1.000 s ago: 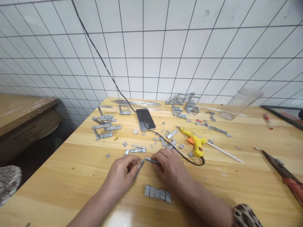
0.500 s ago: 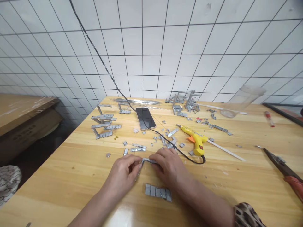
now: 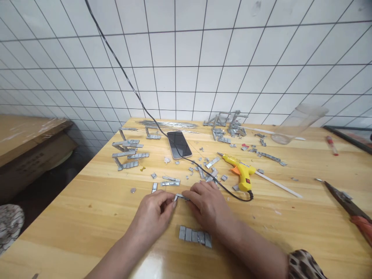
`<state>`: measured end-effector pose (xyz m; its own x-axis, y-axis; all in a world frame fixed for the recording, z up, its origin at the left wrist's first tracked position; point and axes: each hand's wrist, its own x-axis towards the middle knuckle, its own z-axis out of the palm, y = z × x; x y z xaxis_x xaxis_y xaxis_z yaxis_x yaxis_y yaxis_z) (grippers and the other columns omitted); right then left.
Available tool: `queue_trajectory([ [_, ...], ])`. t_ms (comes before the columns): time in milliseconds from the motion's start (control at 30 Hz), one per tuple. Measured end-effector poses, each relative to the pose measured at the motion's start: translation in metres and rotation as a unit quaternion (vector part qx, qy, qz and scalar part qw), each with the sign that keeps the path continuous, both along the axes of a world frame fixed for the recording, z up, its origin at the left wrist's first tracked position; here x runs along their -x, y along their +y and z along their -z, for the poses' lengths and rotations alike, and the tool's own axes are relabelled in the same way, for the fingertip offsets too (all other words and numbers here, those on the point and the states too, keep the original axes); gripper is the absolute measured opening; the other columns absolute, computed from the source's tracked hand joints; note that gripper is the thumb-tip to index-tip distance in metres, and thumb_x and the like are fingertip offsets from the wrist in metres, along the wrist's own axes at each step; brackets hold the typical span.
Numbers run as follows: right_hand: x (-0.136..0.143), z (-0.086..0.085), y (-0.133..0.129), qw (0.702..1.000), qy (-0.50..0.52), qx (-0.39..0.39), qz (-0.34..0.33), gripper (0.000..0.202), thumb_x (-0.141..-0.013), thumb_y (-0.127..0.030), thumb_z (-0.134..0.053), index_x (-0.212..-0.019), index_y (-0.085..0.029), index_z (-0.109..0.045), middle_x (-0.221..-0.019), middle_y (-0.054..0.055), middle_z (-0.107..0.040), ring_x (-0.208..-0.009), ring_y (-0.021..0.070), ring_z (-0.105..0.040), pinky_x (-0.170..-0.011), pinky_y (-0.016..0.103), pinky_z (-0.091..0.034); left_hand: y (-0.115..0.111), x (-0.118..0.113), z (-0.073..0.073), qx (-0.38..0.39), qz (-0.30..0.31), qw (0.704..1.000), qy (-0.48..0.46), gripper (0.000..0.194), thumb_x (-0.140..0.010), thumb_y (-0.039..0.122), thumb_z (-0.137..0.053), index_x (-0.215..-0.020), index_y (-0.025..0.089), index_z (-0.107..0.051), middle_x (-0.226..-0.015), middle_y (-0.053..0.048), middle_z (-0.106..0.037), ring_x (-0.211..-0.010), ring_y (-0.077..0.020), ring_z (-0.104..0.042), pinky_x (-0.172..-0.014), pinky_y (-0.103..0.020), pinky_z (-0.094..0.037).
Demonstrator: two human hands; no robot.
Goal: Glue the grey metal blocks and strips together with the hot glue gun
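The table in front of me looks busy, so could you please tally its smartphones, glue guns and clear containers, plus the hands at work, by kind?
Smartphone: 1
Yellow glue gun: 1
Clear container: 1
Left hand and right hand: 2
Total: 5

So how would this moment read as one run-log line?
left hand: pinching small gray strip | right hand: holding second gray strip | strip ends: close together | yellow glue gun: lying on wooden table

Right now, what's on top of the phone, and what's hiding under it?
A black cord runs across the top of the phone, over its dark screen. I can't see what's underneath, because the phone lies on the table and covers that spot.
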<state>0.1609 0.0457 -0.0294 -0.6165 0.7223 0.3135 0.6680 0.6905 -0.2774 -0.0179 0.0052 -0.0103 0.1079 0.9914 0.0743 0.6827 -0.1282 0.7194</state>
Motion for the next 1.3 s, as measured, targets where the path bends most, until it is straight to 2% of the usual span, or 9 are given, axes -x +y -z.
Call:
queue_trajectory([
  [367,0.0004,-0.0063,-0.0018,1.0,-0.007,-0.004,-0.023,0.014,-0.084,-0.011,-0.057,-0.09,-0.021,-0.065,-0.083,0.005,-0.065,-0.078,0.0204,-0.05,-0.07,0.033,-0.028,-0.0006,-0.0013,-0.0001,0.001,-0.005,1.0,0.002,0.021,-0.083,0.022,-0.049,-0.083,0.018,-0.069,-0.074,-0.004,-0.067,-0.068,-0.0177,-0.062,-0.066,-0.029,-0.047],
  [667,0.0017,-0.0032,0.0013,1.0,-0.006,-0.002,-0.03,0.022,-0.077,-0.003,-0.056,-0.081,-0.022,-0.066,-0.081,0.003,-0.062,-0.076,0.0184,-0.048,-0.068,0.032,-0.026,-0.001,-0.0015,-0.0007,-0.005,-0.004,1.0,0.01,0.021,-0.083,0.021,-0.048,-0.08,0.019,-0.069,-0.072,-0.004,-0.067,-0.067,-0.0174,-0.061,-0.065,-0.028,-0.047],
  [1067,0.0041,-0.0045,0.0005,1.0,-0.004,-0.001,-0.029,0.026,-0.075,0.0,-0.054,-0.078,-0.022,-0.068,-0.076,0.004,-0.059,-0.073,0.019,-0.045,-0.065,0.033,-0.026,-0.0016,-0.0028,-0.0008,-0.012,-0.012,1.0,0.021,0.022,-0.084,0.021,-0.049,-0.08,0.019,-0.07,-0.07,-0.004,-0.067,-0.066,-0.0171,-0.061,-0.064,-0.027,-0.048],
  [1200,0.0039,-0.0061,0.0008,0.999,0.01,0.015,-0.031,0.026,-0.078,-0.003,-0.053,-0.082,-0.023,-0.07,-0.078,0.004,-0.061,-0.074,0.0201,-0.048,-0.066,0.034,-0.028,-0.0018,-0.003,-0.0013,-0.016,-0.007,0.999,0.027,0.023,-0.084,0.023,-0.048,-0.079,0.019,-0.07,-0.069,-0.004,-0.066,-0.067,-0.0173,-0.061,-0.063,-0.027,-0.048],
  [1300,0.0003,-0.0099,0.0025,0.998,0.033,0.038,-0.031,0.026,-0.077,-0.007,-0.058,-0.093,-0.024,-0.07,-0.087,0.004,-0.067,-0.081,0.0209,-0.054,-0.07,0.034,-0.033,-0.0015,-0.0033,-0.0017,-0.018,-0.009,1.0,0.023,0.022,-0.084,0.024,-0.049,-0.081,0.018,-0.07,-0.071,-0.005,-0.067,-0.066,-0.0175,-0.061,-0.064,-0.028,-0.049],
])
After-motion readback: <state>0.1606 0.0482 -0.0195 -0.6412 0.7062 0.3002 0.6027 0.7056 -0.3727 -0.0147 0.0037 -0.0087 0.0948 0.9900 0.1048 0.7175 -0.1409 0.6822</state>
